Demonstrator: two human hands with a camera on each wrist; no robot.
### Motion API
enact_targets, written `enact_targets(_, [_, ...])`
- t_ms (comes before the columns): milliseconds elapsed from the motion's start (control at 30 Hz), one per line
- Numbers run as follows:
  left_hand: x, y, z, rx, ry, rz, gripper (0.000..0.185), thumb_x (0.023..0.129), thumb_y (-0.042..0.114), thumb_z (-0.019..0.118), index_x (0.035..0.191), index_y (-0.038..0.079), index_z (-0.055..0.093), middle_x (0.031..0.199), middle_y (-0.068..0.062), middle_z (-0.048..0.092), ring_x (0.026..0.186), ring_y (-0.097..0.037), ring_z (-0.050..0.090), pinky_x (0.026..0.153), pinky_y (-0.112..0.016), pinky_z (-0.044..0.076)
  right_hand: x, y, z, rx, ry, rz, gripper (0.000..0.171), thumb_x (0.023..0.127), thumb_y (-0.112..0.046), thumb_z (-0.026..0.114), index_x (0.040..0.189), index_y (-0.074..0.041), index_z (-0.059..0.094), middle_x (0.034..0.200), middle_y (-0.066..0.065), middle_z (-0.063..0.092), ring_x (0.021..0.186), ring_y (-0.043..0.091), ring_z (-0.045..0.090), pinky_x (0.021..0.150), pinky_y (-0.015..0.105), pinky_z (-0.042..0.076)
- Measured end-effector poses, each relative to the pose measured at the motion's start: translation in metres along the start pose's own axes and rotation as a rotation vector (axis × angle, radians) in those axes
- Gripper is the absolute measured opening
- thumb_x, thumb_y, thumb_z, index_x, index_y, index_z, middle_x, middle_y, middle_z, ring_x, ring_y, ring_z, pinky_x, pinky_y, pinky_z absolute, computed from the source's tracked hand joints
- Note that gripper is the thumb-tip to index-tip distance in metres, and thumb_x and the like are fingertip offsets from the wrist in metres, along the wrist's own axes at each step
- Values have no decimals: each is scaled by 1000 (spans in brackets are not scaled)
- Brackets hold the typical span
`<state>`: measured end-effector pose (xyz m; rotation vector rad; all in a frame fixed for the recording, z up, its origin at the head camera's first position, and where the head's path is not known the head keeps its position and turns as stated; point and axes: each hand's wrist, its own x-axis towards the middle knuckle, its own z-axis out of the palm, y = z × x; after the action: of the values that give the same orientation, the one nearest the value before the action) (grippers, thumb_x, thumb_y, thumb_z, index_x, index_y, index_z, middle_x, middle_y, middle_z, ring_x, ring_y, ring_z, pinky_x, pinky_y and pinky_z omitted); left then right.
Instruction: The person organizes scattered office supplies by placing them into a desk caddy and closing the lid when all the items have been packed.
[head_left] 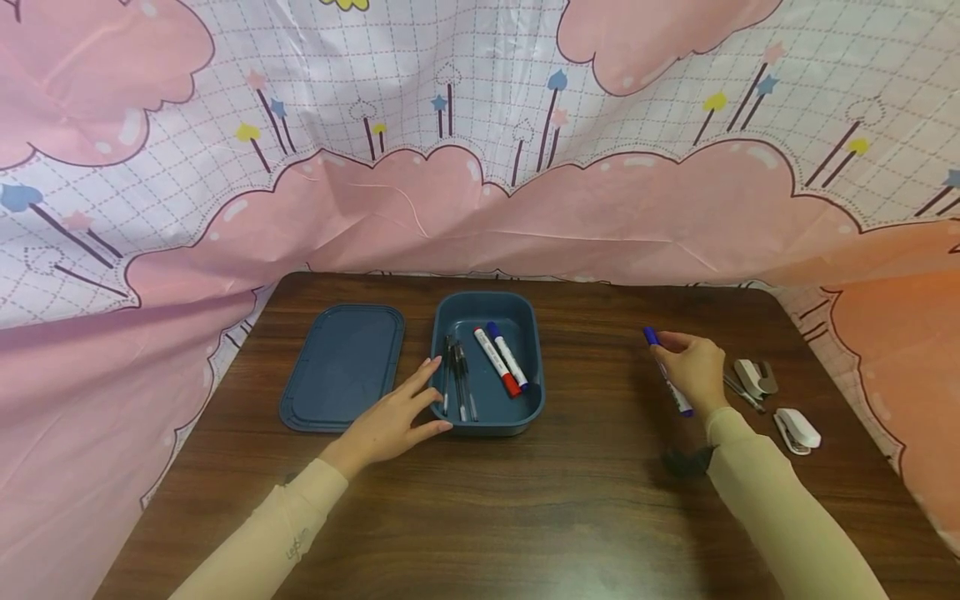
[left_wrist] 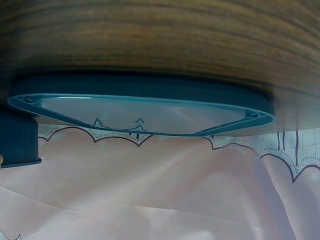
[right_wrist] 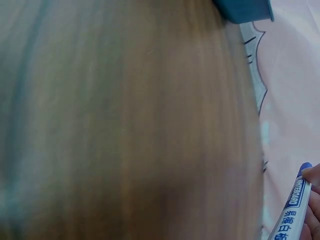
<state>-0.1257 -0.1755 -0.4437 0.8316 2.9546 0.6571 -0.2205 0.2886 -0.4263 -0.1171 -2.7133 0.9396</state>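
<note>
Blue-capped whiteboard marker (head_left: 667,379): your right hand (head_left: 696,371) has its fingers curled round the barrel, cap end pointing away from you, above the wooden table (head_left: 585,500) and well to the right of the blue tray (head_left: 487,417). Your left hand (head_left: 390,421) lies with fingers spread and straight, fingertips touching the tray's near-left rim. Tray holds dark pens (head_left: 456,379), a red-capped marker (head_left: 497,362) and a blue-capped marker (head_left: 507,355). Lid (head_left: 343,367) lies flat just left of the tray. A staple remover (head_left: 756,377) and a white stapler (head_left: 797,430) lie just right of your right hand.
</note>
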Motion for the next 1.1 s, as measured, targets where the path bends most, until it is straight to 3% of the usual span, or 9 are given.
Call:
enact_targets(467, [0,0,0,-4,-9,-4,57,92,65,46,123,18,60,165,0,9,151,-24,15,103,-50,46,29,-60,-6,53,37,-115,31,88,-21,69,113,-3,72,102,16,74,80,30,72,55,6,42])
enact_targets(633, [0,0,0,-4,0,5,57,92,64,47,122,18,60,165,-2,10,151,-25,15,102,-50,47,37,-85,-8,52,52,-128,32,88,-24,69,115,-7,72,102,14,74,85,31,71,72,24,48])
enact_targets(700, [0,0,0,-3,-2,4,57,92,64,47,122,18,60,165,-2,10,151,-26,16,102,-51,47,40,-94,-6,65,63,-135,31,87,-23,70,114,-8,72,100,14,75,83,29,71,73,28,49])
enact_targets(900, [0,1,-1,-6,-5,-4,55,92,63,48,122,18,60,165,-1,9,151,-25,15,103,-51,46,49,-127,-2,167,50,-161,30,87,-19,70,114,-6,72,101,15,75,77,18,70,59,10,44])
enact_targets(1100, [1,1,0,7,-8,-2,57,92,64,46,122,18,60,165,-2,9,151,-26,16,103,-51,46,52,-164,2,207,40,-239,32,88,-20,71,117,-8,71,103,14,75,87,27,72,65,14,49])
